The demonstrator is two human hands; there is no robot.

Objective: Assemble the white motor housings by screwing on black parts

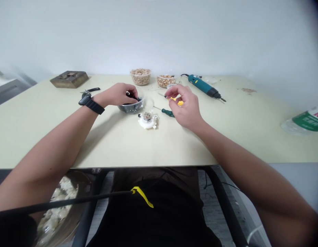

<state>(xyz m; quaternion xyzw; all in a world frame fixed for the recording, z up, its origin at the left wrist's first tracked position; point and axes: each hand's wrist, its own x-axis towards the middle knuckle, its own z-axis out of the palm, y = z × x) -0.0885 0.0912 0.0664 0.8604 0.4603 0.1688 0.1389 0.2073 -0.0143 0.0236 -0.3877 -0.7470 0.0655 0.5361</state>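
My left hand [122, 94], with a black watch [90, 103] on its wrist, reaches into a clear plastic bowl [132, 109] of small black parts [129, 95]. Its thumb and fingers close around something among these parts that I cannot make out. Above the table to the right, my right hand [185, 105] is empty, its fingers bent and thumb apart. Beside it lies a green-handled screwdriver [168, 112], and partly behind its fingers is a yellow-handled tool [179, 101] with a thin shaft. A white plastic piece carrying a round metal motor [147, 120] rests in front of the bowl.
Along the back stand two tubs of small pieces [140, 77] [166, 81] and a teal power screwdriver [204, 86]. A wooden block [69, 79] and black-handled pliers [93, 89] lie at left. A bottle [307, 120] lies at right; a bin [71, 219] stands below the table.
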